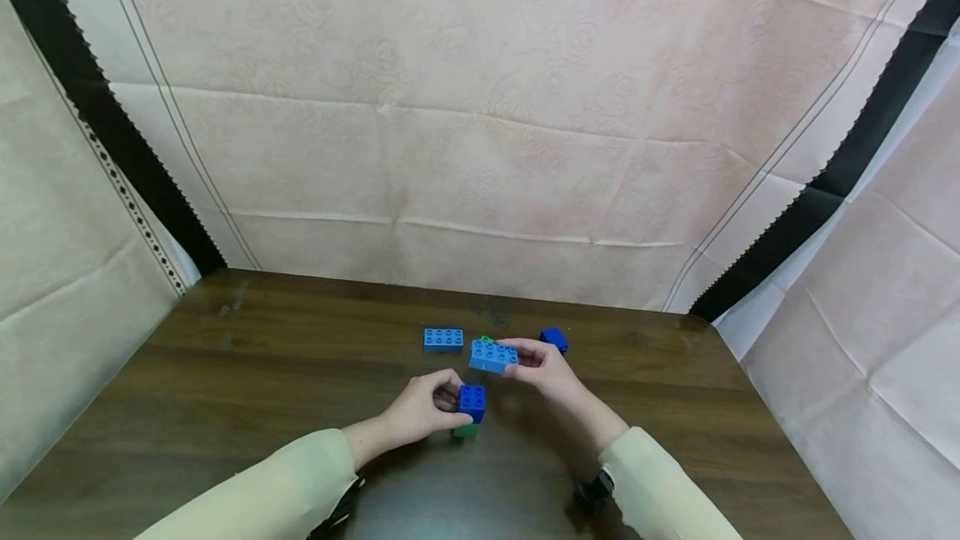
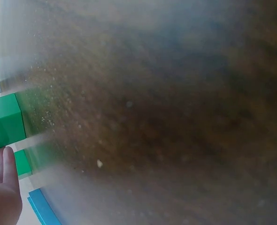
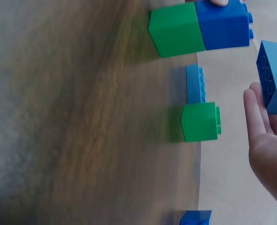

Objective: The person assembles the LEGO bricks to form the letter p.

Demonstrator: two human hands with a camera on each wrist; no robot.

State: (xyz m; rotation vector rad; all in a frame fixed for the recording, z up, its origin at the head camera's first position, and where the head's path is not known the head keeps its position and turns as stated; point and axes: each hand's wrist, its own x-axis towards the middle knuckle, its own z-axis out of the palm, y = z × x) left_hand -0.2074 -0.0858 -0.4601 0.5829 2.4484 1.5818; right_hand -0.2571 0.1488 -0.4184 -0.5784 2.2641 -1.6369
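Note:
My left hand [image 1: 426, 408] pinches a dark blue toy building block [image 1: 472, 400] between thumb and fingers. The block sits on top of a green block [image 3: 176, 31], and the two form a short upright stack. My right hand [image 1: 542, 365] grips a light blue building brick [image 1: 492, 356] by its right end, held up off the table and tilted, its hollow underside partly showing in the right wrist view. Behind that brick stands a second green block [image 3: 200, 122], mostly hidden in the head view.
Another light blue brick [image 1: 443, 339] lies studs up on the brown wooden table [image 1: 300, 348], left of the raised brick. A further dark blue block [image 1: 554, 338] is just beyond my right hand. Pale cloth [image 1: 450, 148] hangs behind the table.

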